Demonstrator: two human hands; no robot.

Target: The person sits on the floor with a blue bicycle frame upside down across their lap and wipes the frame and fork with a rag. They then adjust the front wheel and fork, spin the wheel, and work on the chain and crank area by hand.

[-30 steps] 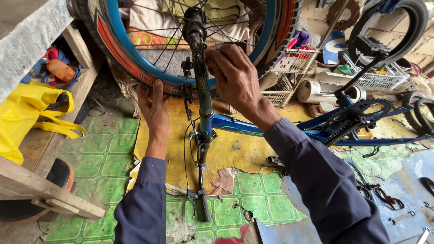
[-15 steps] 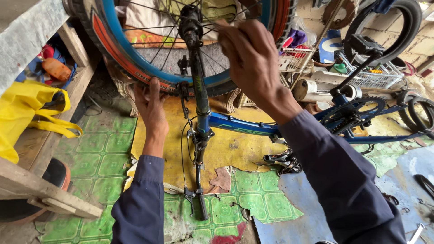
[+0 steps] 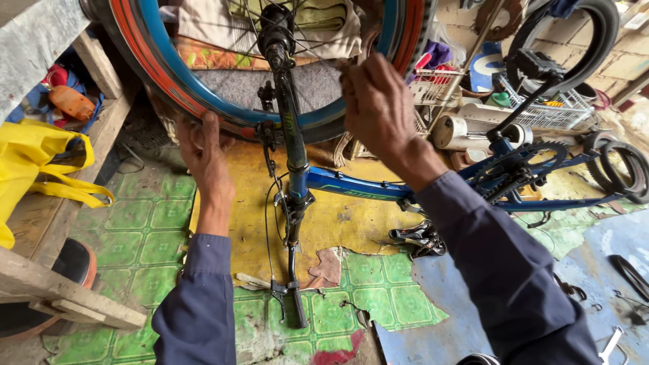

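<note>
Two hands work the wheel [image 3: 169, 81] at the top. My left hand [image 3: 206, 159] grips the tire [image 3: 128, 64]; my right hand [image 3: 378, 101] pinches a spoke. I should hold steady and turn slowly.

Yellow bag [image 3: 30, 162] with loop handles, far left, draped over the edge of the wooden bench [image 3: 40, 270]. Orange bottle-like container [image 3: 69, 101] above it, lying among red and blue clutter. Blue-and-white container [image 3: 483, 71] upper right, behind the white wire basket [image 3: 551, 111]; its label is too blurred to tell. Lighter lettering decal along the blue bike frame tube [image 3: 351, 186]. No signs, no screens.
</note>
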